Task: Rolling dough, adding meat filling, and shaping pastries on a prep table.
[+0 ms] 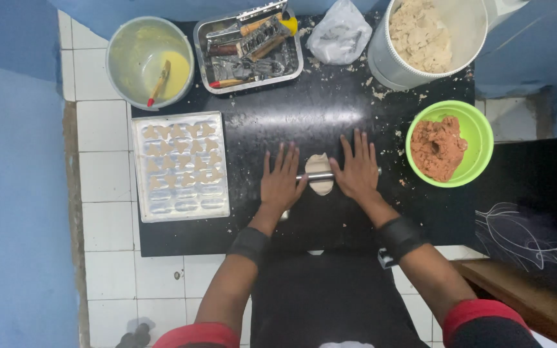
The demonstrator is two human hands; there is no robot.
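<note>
Both hands lie flat with fingers spread on a thin metal rolling pin, the left hand and right hand covering most of it, so only its middle and right tip show. Under it sits a small pale dough piece on the black mat, partly hidden. The tool tin is a jumble (contents hard to tell)
</note>
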